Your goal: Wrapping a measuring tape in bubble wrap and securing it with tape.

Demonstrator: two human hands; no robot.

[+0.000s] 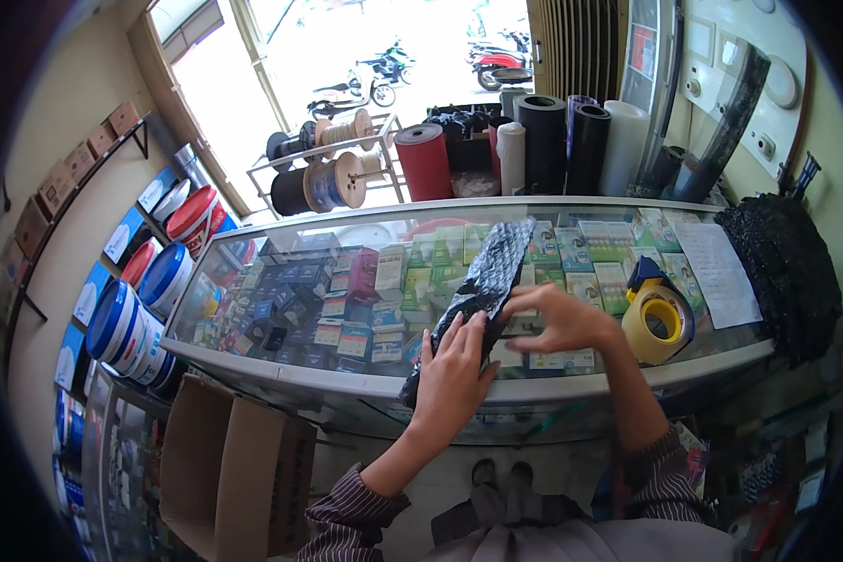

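A long, narrow package wrapped in black bubble wrap (495, 256) lies slantwise on the glass top of a display counter (281, 372). Its near end reaches over the counter's front rim. My left hand (456, 365) lies across the package's lower half, holding it down with the fingers stretched along it. At the package's right edge is my right hand (555, 319), its fingers bent and apart; its fingertips come up to the wrap, and whether they touch it is unclear. Right of that hand stands a tape dispenser (657, 319) with a blue and yellow body and a roll of tape.
A handwritten paper sheet (720, 274) and a heap of black bubble wrap (780, 274) lie at the counter's right end. Small product boxes (421, 288) fill the case under the glass. An open cardboard box (232, 471) stands below left. Rolls of sheeting (425, 165) stand behind.
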